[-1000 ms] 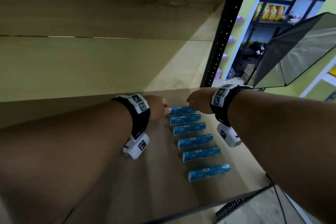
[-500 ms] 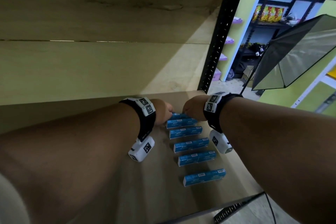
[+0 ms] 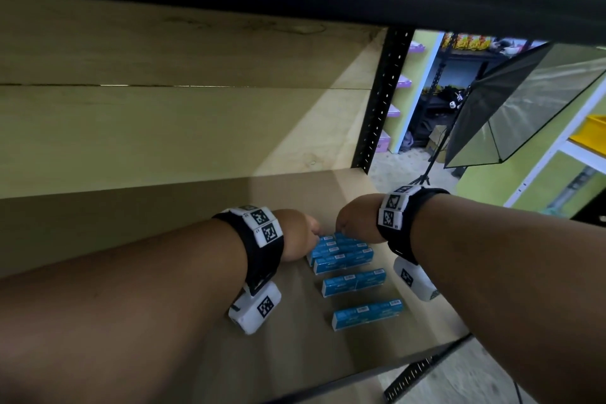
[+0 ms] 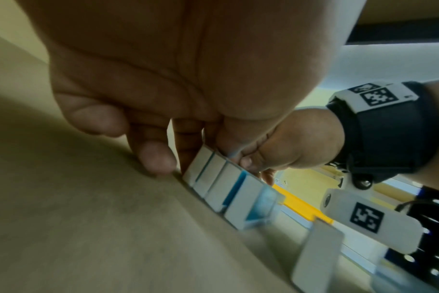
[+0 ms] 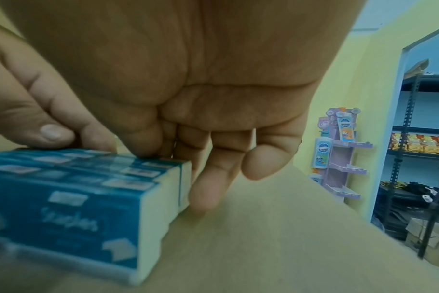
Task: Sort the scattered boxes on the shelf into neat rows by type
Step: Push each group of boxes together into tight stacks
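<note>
Reaching into the wooden shelf (image 3: pixel 196 272), the head view shows the left hand (image 3: pixel 296 234) and right hand (image 3: pixel 355 218) flanking a packed group of long blue cardboard boxes (image 3: pixel 342 257); two more lie nearer, apart. Left wrist view: fingers (image 4: pixel 156 156) curl onto the far box ends. Right wrist view: thumb (image 5: pixel 38 126) and fingers (image 5: pixel 208 186) grip the group.

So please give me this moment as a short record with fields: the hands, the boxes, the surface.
left hand: fingers at the left end of the packed boxes
right hand: fingers on top and at the right end of them
packed blue boxes: pressed side by side at the back
loose blue boxes: two, apart, nearer the front
shelf: wooden board
</note>
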